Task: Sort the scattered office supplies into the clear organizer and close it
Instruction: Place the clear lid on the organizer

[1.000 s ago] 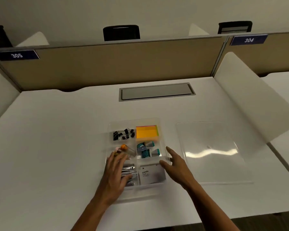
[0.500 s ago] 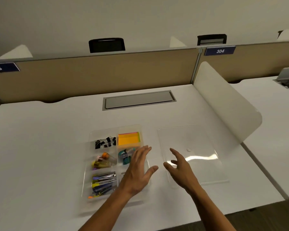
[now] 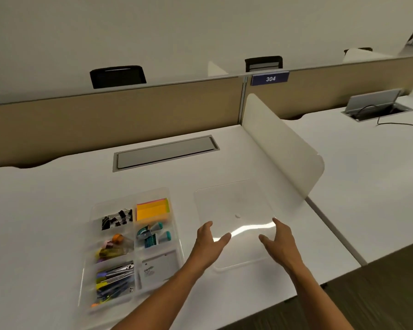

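Observation:
The clear organizer point(image 3: 177, 236) lies open on the white desk, left of centre. Its compartments hold black binder clips point(image 3: 116, 220), orange sticky notes point(image 3: 152, 209), teal items point(image 3: 153, 233), coloured small items point(image 3: 112, 246), pens and metal clips point(image 3: 115, 282) and a white card point(image 3: 159, 267). The clear lid point(image 3: 234, 203) lies flat on the desk to its right. My left hand point(image 3: 209, 244) is at the lid's left edge with fingers spread. My right hand point(image 3: 280, 241) is over the lid's right side, fingers extended. Neither hand visibly grips the lid.
A white curved side divider point(image 3: 281, 144) stands just right of the lid. A grey cable hatch point(image 3: 165, 152) is set in the desk behind. A beige partition point(image 3: 115, 110) runs along the back. The desk's front edge is close to my arms.
Both hands moved right, from over the organizer to the clear lid's two sides. The view swung right as well.

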{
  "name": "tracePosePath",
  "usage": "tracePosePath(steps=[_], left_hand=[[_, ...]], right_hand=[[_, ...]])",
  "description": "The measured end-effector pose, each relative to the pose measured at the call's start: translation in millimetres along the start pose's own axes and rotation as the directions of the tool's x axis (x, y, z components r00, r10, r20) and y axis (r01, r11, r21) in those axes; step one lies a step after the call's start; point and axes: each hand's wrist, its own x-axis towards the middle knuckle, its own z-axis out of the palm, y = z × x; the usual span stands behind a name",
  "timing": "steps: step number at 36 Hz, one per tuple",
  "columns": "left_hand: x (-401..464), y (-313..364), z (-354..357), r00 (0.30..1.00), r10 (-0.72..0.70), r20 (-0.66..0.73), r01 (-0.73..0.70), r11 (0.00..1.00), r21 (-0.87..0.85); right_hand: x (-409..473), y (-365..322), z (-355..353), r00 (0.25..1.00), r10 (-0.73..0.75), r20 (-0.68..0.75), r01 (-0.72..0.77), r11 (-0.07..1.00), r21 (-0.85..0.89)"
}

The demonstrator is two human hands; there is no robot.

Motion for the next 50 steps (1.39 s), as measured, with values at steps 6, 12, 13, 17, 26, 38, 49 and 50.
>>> tracePosePath(steps=[6,12,13,17,26,38,49,50], left_hand=[[1,-10,15,0.99,-0.136,0.023,0.138,0.983,-0.122],[-4,-11,27,0.994,-0.108,0.015,0.109,0.989,-0.096],[-5,-12,27,0.994,-0.107,0.017,0.108,0.991,-0.081],[-6,-15,24,0.993,-0.114,0.024,0.116,0.989,-0.092],[-10,-11,5,0.988,-0.136,0.076,0.146,0.976,-0.16],[-30,65,-39,0.978,0.115,0.174,-0.026,0.894,-0.447],[-95,108,-106,0.849,0.51,0.141,-0.391,0.783,-0.484],[-99,105,-111,0.84,0.528,0.125,-0.418,0.777,-0.47]], right_hand=[[2,16,10,0.995,0.103,-0.006,-0.102,0.977,-0.189],[2,16,16,0.988,0.148,-0.047,-0.155,0.929,-0.337],[2,16,15,0.986,0.159,-0.058,-0.17,0.927,-0.334],[5,20,2,0.965,0.25,-0.085,-0.263,0.928,-0.265],[5,14,-38,0.98,0.18,0.09,-0.199,0.82,0.537],[-69,-96,-36,0.989,-0.148,-0.006,0.093,0.587,0.804],[-142,-190,34,0.732,-0.493,-0.471,0.629,0.754,0.188],[-145,-191,41,0.71,-0.523,-0.471,0.648,0.748,0.145]])
